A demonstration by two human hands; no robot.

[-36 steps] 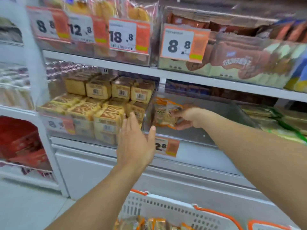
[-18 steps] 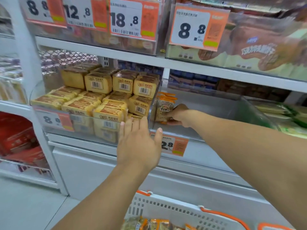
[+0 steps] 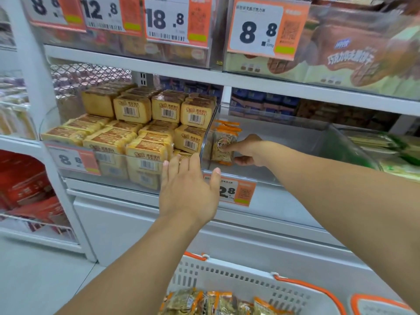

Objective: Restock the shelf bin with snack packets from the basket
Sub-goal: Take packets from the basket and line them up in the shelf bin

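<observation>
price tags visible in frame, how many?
6. Four hang on the upper bins: 8.x tag cut by the frame edge, 12.8 tag, 18.8 tag, 8.8 tag. Two lower: another 8.x tag, 2.8 tag, partly behind the left hand.

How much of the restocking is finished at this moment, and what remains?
Done: a few snack packets already stand upright at the left end of the clear shelf bin. In hand: the right hand holds the front packet upright against them, while the left hand is open at the bin's front edge. Left: most of the bin is bare, and more packets lie in the basket below.
</observation>
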